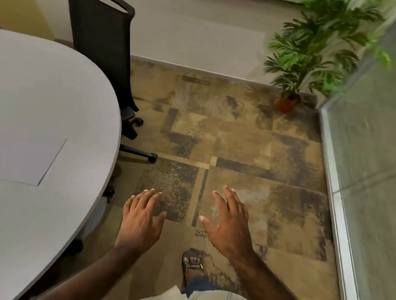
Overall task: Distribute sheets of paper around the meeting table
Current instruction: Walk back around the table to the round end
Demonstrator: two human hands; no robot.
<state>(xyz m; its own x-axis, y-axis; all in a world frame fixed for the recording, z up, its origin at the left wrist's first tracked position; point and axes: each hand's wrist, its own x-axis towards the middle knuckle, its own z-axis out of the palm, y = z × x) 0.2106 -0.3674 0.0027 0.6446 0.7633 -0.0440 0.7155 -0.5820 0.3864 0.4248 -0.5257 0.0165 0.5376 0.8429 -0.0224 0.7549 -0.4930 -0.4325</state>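
Note:
A white sheet of paper (18,156) lies flat on the grey rounded meeting table (36,74) at the left, near the table's curved edge. My left hand (141,219) hovers over the carpet just right of the table edge, palm down, fingers apart, holding nothing. My right hand (228,225) is out in front over the carpet, also palm down with fingers spread and nothing in it. Neither hand touches the table or the sheet.
A black mesh office chair (102,40) stands at the table's far curve, its wheeled base (140,152) sticking out over the patterned carpet. A potted plant (307,63) sits in the far corner. A glass wall (364,200) runs along the right. My sandalled foot (191,264) is below.

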